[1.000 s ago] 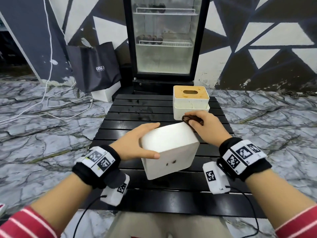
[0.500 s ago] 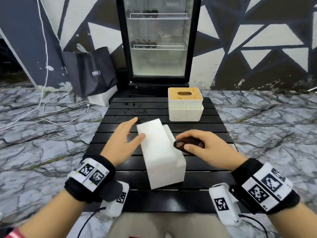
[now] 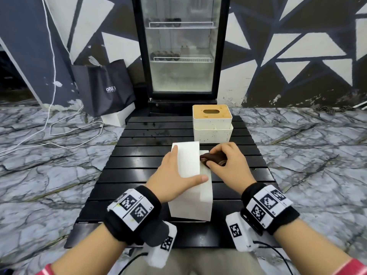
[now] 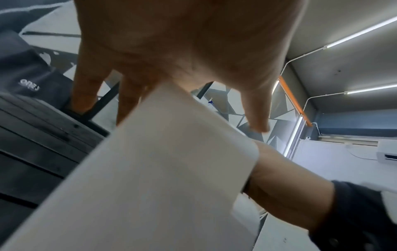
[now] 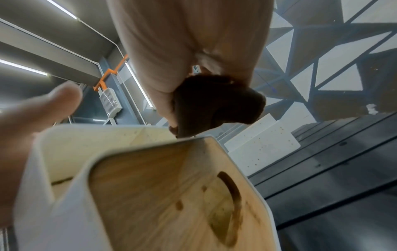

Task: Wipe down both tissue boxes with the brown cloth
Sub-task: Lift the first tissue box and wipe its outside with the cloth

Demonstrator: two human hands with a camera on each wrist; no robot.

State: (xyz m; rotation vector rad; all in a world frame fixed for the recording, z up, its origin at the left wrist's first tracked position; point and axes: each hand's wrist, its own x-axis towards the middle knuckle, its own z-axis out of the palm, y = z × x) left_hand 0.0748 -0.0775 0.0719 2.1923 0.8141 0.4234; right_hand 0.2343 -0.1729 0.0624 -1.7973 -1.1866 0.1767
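Observation:
A white tissue box (image 3: 195, 195) lies on its side along the black slatted table (image 3: 139, 169). In the right wrist view its wooden lid (image 5: 171, 195) with the oval slot faces right. My left hand (image 3: 179, 167) rests on the box's upper face, its fingers (image 4: 86, 95) straight down the left side and the thumb across the top. My right hand (image 3: 208, 158) grips a bunched brown cloth (image 3: 215, 157) and holds it against the box's upper right edge (image 5: 193, 138). The second tissue box (image 3: 212, 124), white and speckled with a wooden lid, stands upright at the table's far end.
A glass-door fridge (image 3: 181, 52) stands just beyond the table. A dark shopping bag (image 3: 105, 88) and a white cable (image 3: 59, 133) lie on the marble floor to the left. Both wrists wear tagged bands with cables hanging.
The near box went from tilted between my hands to lying lengthwise on the table. My left hand moved onto its top; my right hand brought the cloth to its right edge.

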